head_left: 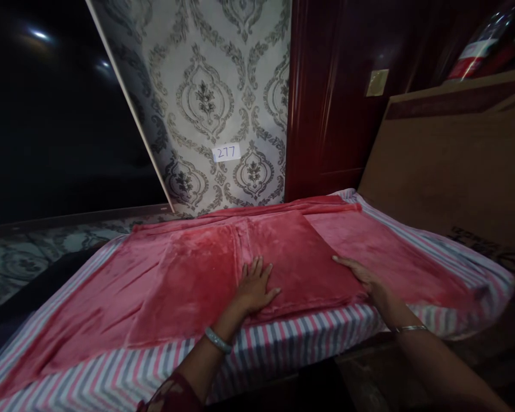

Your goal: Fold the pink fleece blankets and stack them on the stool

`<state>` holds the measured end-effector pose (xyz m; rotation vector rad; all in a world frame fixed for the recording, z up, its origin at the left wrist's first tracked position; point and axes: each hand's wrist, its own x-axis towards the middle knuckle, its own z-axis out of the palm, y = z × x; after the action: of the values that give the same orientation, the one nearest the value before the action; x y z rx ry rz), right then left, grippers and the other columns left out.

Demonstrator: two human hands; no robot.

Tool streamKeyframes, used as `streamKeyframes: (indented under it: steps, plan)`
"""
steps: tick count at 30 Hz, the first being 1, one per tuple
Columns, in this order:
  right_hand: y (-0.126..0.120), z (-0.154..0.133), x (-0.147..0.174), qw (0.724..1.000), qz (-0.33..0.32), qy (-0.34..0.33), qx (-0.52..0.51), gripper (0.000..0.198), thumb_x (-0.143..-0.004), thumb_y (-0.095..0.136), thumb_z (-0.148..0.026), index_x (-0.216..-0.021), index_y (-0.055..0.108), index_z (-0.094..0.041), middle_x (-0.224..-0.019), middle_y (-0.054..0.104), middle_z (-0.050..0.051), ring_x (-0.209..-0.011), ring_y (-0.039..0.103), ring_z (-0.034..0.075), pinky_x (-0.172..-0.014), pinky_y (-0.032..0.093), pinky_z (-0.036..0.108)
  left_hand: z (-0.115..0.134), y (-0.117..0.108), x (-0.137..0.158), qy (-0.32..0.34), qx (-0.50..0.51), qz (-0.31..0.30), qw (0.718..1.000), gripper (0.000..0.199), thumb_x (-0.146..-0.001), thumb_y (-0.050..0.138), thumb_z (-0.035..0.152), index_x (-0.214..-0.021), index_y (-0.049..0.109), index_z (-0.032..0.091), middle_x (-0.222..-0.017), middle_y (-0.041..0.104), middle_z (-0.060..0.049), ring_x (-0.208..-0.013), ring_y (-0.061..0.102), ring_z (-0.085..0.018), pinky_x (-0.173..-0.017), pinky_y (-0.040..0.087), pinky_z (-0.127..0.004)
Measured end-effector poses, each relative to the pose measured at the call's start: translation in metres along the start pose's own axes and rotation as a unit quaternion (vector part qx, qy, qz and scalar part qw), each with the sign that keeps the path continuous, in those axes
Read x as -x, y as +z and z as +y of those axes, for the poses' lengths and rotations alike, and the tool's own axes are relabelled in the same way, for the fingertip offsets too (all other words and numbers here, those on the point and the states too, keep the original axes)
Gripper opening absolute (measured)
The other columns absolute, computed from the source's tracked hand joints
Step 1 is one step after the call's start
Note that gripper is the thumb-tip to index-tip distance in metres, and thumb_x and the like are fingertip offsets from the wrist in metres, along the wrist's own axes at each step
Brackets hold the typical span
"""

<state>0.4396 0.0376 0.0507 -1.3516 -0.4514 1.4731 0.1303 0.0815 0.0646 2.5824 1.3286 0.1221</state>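
Observation:
A red plush blanket [189, 286] is spread over the table, with a folded section [300, 252] lying on its middle and right. My left hand [256, 286] rests flat, fingers spread, near the folded section's left edge; a bangle circles that wrist. On the opposite side, my right hand [367, 277] touches the folded section's right edge. Its visible finger stretches left over the fabric, while some of its other fingers are hard to make out. A thin silver bracelet is on the right wrist. Beneath the blanket shows a striped cloth [300, 337] in white, pink and grey.
Behind the table is a patterned wall with a paper label [226, 152] reading 277. A large black screen [60, 114] stands at left. To the right are a dark red door [326, 103] and a cardboard box [446, 160], with a bottle [476, 54] above it.

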Motion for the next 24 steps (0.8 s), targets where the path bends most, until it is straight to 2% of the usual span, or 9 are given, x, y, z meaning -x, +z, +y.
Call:
streamKeyframes:
  steps: [4,8,10,12,15,17,19,22,24]
  plan:
    - [-0.007,0.004,-0.008,0.999,-0.009,0.022,-0.027,0.034,-0.084,0.070,-0.025,-0.116,0.066,-0.012,-0.091,0.077,0.011,-0.084,0.075,0.025,-0.084,0.062,0.037,-0.003,0.009,0.004,-0.006,-0.013,-0.011,1.000,0.080,-0.090,0.046,0.059,-0.154,0.030,0.015,-0.164,0.012,-0.019,-0.152,0.005,-0.031,-0.121,0.006,-0.055]
    - [-0.011,0.006,-0.017,0.996,-0.032,0.050,-0.066,0.037,-0.085,0.068,-0.027,-0.117,0.065,-0.009,-0.089,0.077,0.014,-0.082,0.075,0.027,-0.084,0.062,0.041,-0.004,-0.002,0.003,-0.008,0.011,-0.022,1.000,0.081,-0.086,0.053,0.058,-0.152,0.034,0.015,-0.163,0.016,-0.019,-0.152,0.009,-0.033,-0.121,0.007,-0.055]
    - [-0.008,0.003,-0.018,0.995,-0.052,0.040,-0.070,0.035,-0.085,0.067,-0.027,-0.116,0.065,-0.009,-0.089,0.077,0.014,-0.082,0.075,0.026,-0.083,0.062,0.040,-0.007,-0.012,-0.004,-0.015,0.085,-0.022,0.996,0.076,-0.079,0.065,0.051,-0.144,0.048,0.016,-0.159,0.029,-0.019,-0.149,0.020,-0.038,-0.120,0.012,-0.058]
    - [-0.001,-0.004,-0.017,0.995,-0.075,0.023,-0.065,0.033,-0.085,0.066,-0.026,-0.114,0.066,-0.010,-0.088,0.077,0.014,-0.082,0.075,0.026,-0.083,0.062,0.039,-0.010,-0.024,-0.018,-0.026,0.184,-0.007,0.983,0.060,-0.073,0.071,0.043,-0.127,0.064,0.017,-0.146,0.051,-0.019,-0.141,0.037,-0.040,-0.117,0.020,-0.058]
    - [0.017,-0.020,-0.009,0.993,-0.109,-0.021,-0.043,0.032,-0.082,0.068,-0.026,-0.111,0.067,-0.012,-0.087,0.077,0.012,-0.081,0.074,0.026,-0.081,0.062,0.039,-0.011,-0.041,-0.048,-0.032,0.281,0.027,0.959,0.045,-0.076,0.070,0.040,-0.115,0.069,0.019,-0.126,0.067,-0.013,-0.127,0.053,-0.034,-0.112,0.036,-0.047]
    - [0.033,-0.030,-0.002,0.987,-0.145,-0.070,-0.022,0.035,-0.078,0.071,-0.026,-0.111,0.067,-0.015,-0.090,0.077,0.010,-0.083,0.074,0.026,-0.082,0.061,0.039,-0.008,-0.052,-0.068,-0.032,0.324,0.043,0.944,0.049,-0.082,0.064,0.044,-0.124,0.064,0.018,-0.124,0.067,-0.012,-0.120,0.059,-0.029,-0.101,0.047,-0.040]
    - [0.052,-0.038,0.003,0.974,-0.189,-0.123,0.004,0.040,-0.074,0.073,-0.028,-0.112,0.067,-0.018,-0.097,0.077,0.009,-0.088,0.073,0.026,-0.087,0.058,0.041,-0.004,-0.061,-0.086,-0.040,0.373,0.049,0.926,0.053,-0.088,0.054,0.049,-0.131,0.057,0.017,-0.121,0.067,-0.013,-0.105,0.066,-0.025,-0.084,0.055,-0.034]
    - [0.084,-0.039,0.006,0.949,-0.235,-0.200,0.071,0.049,-0.068,0.077,-0.031,-0.114,0.066,-0.019,-0.108,0.075,0.007,-0.098,0.070,0.027,-0.099,0.051,0.044,0.003,-0.074,-0.106,-0.060,0.424,0.049,0.903,0.055,-0.093,0.043,0.055,-0.130,0.054,0.016,-0.112,0.067,-0.014,-0.078,0.069,-0.018,-0.062,0.056,-0.027]
    - [0.105,-0.033,0.003,0.925,-0.260,-0.247,0.122,0.056,-0.065,0.079,-0.033,-0.118,0.066,-0.020,-0.115,0.072,0.006,-0.107,0.067,0.028,-0.106,0.045,0.046,0.007,-0.079,-0.117,-0.072,0.438,0.044,0.895,0.056,-0.090,0.048,0.059,-0.124,0.056,0.016,-0.099,0.068,-0.011,-0.065,0.065,-0.016,-0.055,0.053,-0.027]
